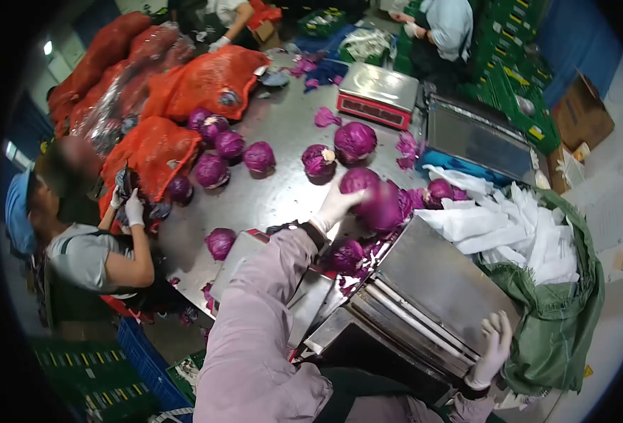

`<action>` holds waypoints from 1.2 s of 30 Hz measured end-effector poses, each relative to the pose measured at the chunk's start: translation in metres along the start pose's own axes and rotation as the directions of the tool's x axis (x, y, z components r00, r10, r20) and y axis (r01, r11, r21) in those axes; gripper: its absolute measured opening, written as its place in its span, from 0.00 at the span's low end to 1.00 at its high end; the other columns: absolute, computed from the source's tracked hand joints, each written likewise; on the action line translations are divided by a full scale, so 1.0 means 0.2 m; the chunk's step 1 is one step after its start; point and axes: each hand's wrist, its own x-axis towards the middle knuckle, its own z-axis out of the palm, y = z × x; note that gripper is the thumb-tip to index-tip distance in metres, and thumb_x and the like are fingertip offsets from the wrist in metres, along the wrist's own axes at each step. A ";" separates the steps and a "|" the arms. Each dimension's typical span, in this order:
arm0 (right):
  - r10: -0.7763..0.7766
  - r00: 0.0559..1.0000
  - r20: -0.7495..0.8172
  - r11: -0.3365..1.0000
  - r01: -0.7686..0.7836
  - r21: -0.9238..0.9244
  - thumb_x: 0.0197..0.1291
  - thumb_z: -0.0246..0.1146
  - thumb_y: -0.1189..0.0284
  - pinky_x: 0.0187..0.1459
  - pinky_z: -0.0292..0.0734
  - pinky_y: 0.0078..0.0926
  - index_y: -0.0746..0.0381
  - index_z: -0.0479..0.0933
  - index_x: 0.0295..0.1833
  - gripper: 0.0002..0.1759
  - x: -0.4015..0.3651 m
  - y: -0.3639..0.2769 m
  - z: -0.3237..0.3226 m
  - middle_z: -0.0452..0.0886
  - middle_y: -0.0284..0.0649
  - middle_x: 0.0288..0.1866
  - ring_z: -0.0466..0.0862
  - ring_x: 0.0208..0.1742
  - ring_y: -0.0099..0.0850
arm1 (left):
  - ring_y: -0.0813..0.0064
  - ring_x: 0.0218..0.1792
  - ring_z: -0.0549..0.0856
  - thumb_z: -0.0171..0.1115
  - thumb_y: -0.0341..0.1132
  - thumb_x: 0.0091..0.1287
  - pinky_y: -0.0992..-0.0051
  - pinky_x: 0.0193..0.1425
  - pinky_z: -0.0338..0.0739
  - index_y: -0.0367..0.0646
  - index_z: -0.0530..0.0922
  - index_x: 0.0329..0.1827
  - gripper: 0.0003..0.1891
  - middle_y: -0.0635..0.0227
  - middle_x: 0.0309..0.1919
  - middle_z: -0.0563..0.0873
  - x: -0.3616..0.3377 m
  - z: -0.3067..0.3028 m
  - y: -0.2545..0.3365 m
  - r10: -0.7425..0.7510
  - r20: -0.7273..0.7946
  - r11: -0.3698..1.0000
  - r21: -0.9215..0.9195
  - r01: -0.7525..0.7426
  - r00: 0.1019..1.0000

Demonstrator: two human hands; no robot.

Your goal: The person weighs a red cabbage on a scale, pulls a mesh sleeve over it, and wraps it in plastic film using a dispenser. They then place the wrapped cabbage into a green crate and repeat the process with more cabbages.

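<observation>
My left hand (334,204), in a white glove, stretches over the steel table and grips a red cabbage (358,181); part of its fingers is hidden by the cabbage. Right beside this one, another red cabbage (383,210) is partly blurred. Just beyond sit a red cabbage (319,163) with a pale stem end and a larger one (355,141). My right hand (495,349), also gloved, is held with fingers apart at the right edge of the metal-topped machine (442,282), holding nothing. Below the left hand, another red cabbage (345,255) lies among loose purple leaves.
Red-and-steel scales (378,92) stand on the steel table (283,120), with a flat machine (477,137) beside them. White foam sleeves (530,233) fill a green sack (572,310). Orange mesh sacks (202,84) lie left. A co-worker (93,254) handles dark leaves; others stand behind.
</observation>
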 end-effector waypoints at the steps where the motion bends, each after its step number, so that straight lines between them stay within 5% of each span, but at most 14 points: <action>1: 0.024 0.996 0.086 0.992 -0.034 0.119 0.71 0.50 0.72 0.55 0.75 0.27 0.69 0.65 0.69 0.24 -0.02 -0.04 0.11 0.76 0.51 0.60 0.81 0.53 0.33 | 0.68 0.54 0.82 0.80 0.36 0.49 0.69 0.62 0.76 0.38 0.65 0.67 0.43 0.59 0.54 0.80 -0.16 0.04 0.13 0.058 0.084 0.998 -0.014 -0.057 0.995; 6: -0.110 0.745 0.658 0.703 -0.410 0.581 0.64 0.56 0.43 0.64 0.70 0.51 0.55 0.43 0.80 0.49 -0.19 -0.27 0.61 0.53 0.50 0.78 0.65 0.73 0.47 | 0.63 0.70 0.67 0.75 0.38 0.56 0.68 0.73 0.62 0.36 0.51 0.77 0.50 0.51 0.67 0.67 -0.94 0.18 0.44 0.211 0.232 0.881 0.375 -0.287 0.950; 7: -0.107 0.612 0.784 0.612 -0.581 0.537 0.68 0.53 0.45 0.65 0.69 0.50 0.54 0.46 0.79 0.43 -0.22 -0.46 0.65 0.58 0.45 0.76 0.68 0.71 0.45 | 0.63 0.70 0.67 0.70 0.39 0.62 0.68 0.74 0.60 0.36 0.53 0.76 0.45 0.52 0.67 0.67 -1.07 0.18 0.46 0.208 0.287 0.912 0.288 -0.291 0.935; 9: -0.059 0.650 0.758 0.601 -0.582 0.547 0.75 0.41 0.49 0.69 0.66 0.45 0.61 0.58 0.74 0.33 -0.33 -0.35 0.69 0.67 0.42 0.72 0.68 0.71 0.37 | 0.64 0.70 0.67 0.66 0.37 0.66 0.69 0.74 0.60 0.37 0.57 0.76 0.38 0.54 0.68 0.68 -1.22 0.15 0.45 -0.027 0.282 0.996 0.092 0.001 0.959; 12: 0.001 0.545 0.839 0.522 -0.716 0.464 0.75 0.39 0.45 0.68 0.67 0.39 0.62 0.60 0.73 0.36 -0.53 -0.39 0.63 0.69 0.42 0.70 0.71 0.69 0.35 | 0.69 0.68 0.70 0.58 0.46 0.72 0.72 0.71 0.64 0.40 0.61 0.74 0.32 0.59 0.66 0.72 -1.40 0.06 0.30 0.115 0.190 0.992 -0.065 -0.104 0.975; 13: 0.027 0.548 0.836 0.533 -0.716 0.452 0.74 0.38 0.44 0.68 0.68 0.38 0.61 0.61 0.73 0.37 -0.59 -0.40 0.62 0.70 0.42 0.70 0.73 0.68 0.34 | 0.68 0.67 0.73 0.55 0.51 0.73 0.68 0.70 0.68 0.40 0.63 0.72 0.32 0.59 0.65 0.73 -1.49 0.08 0.24 0.004 0.326 0.898 -0.417 0.140 0.945; 16: 0.007 0.546 0.838 0.821 -0.482 0.307 0.71 0.33 0.38 0.58 0.77 0.30 0.60 0.62 0.73 0.42 -0.64 -0.29 0.59 0.76 0.39 0.63 0.79 0.60 0.29 | 0.62 0.60 0.80 0.56 0.52 0.71 0.57 0.65 0.76 0.42 0.68 0.67 0.29 0.56 0.62 0.77 -1.67 0.07 0.11 -0.164 0.365 0.606 -0.695 0.386 0.916; 17: -0.016 0.636 0.772 0.900 -0.328 0.288 0.69 0.37 0.36 0.27 0.79 0.19 0.57 0.59 0.75 0.43 -0.66 -0.26 0.59 0.79 0.40 0.56 0.83 0.45 0.24 | 0.62 0.60 0.80 0.56 0.52 0.71 0.57 0.65 0.76 0.42 0.68 0.67 0.29 0.56 0.62 0.77 -1.71 0.07 0.11 -0.184 0.366 0.606 -0.688 0.398 0.912; 19: 0.023 0.580 0.814 0.984 -0.156 0.083 0.70 0.39 0.38 0.33 0.79 0.20 0.60 0.63 0.72 0.41 -0.69 -0.31 0.51 0.80 0.43 0.53 0.84 0.45 0.25 | 0.61 0.60 0.80 0.57 0.54 0.69 0.56 0.64 0.76 0.42 0.69 0.66 0.30 0.56 0.61 0.78 -1.76 0.08 0.11 -0.172 0.354 0.578 -0.720 0.385 0.919; 21: -0.500 0.754 0.426 0.847 0.528 0.059 0.71 0.52 0.48 0.46 0.76 0.21 0.62 0.72 0.65 0.31 -0.72 -0.24 0.54 0.80 0.45 0.47 0.81 0.40 0.26 | 0.60 0.60 0.80 0.58 0.59 0.66 0.52 0.65 0.75 0.44 0.71 0.65 0.33 0.58 0.61 0.78 -1.80 0.07 0.10 -0.222 0.265 0.674 -0.654 0.343 0.939; 24: -0.352 0.826 0.441 0.936 0.309 0.170 0.61 0.66 0.71 0.56 0.74 0.28 0.58 0.78 0.59 0.20 -0.79 -0.40 0.42 0.81 0.42 0.48 0.81 0.50 0.36 | 0.60 0.60 0.80 0.59 0.57 0.66 0.52 0.65 0.75 0.44 0.71 0.65 0.32 0.58 0.61 0.78 -1.83 0.03 0.09 -0.251 0.158 0.746 -0.597 0.295 0.955; 27: -0.608 0.646 0.462 0.786 0.569 0.240 0.56 0.67 0.75 0.55 0.74 0.29 0.59 0.82 0.54 0.18 -0.83 -0.36 0.41 0.80 0.41 0.48 0.81 0.51 0.35 | 0.60 0.59 0.80 0.59 0.55 0.67 0.53 0.65 0.75 0.44 0.71 0.65 0.31 0.57 0.61 0.78 -1.85 0.01 0.10 -0.211 0.112 0.791 -0.564 0.236 0.971; 31: -0.469 0.728 0.500 0.882 0.409 0.232 0.54 0.69 0.76 0.56 0.74 0.31 0.60 0.83 0.49 0.15 -0.88 -0.37 0.40 0.80 0.42 0.49 0.81 0.52 0.37 | 0.64 0.55 0.82 0.61 0.46 0.67 0.60 0.62 0.77 0.40 0.72 0.63 0.26 0.58 0.57 0.80 -1.84 -0.08 0.05 -0.187 0.120 0.814 -0.537 0.222 0.975; 36: -0.465 0.634 0.618 0.871 0.451 0.193 0.53 0.68 0.76 0.52 0.75 0.32 0.61 0.82 0.44 0.12 -0.86 -0.38 0.38 0.79 0.44 0.47 0.81 0.50 0.39 | 0.70 0.51 0.83 0.61 0.39 0.67 0.67 0.58 0.79 0.36 0.72 0.62 0.24 0.59 0.53 0.82 -1.89 -0.07 0.17 -0.177 0.159 0.877 -0.423 0.229 0.971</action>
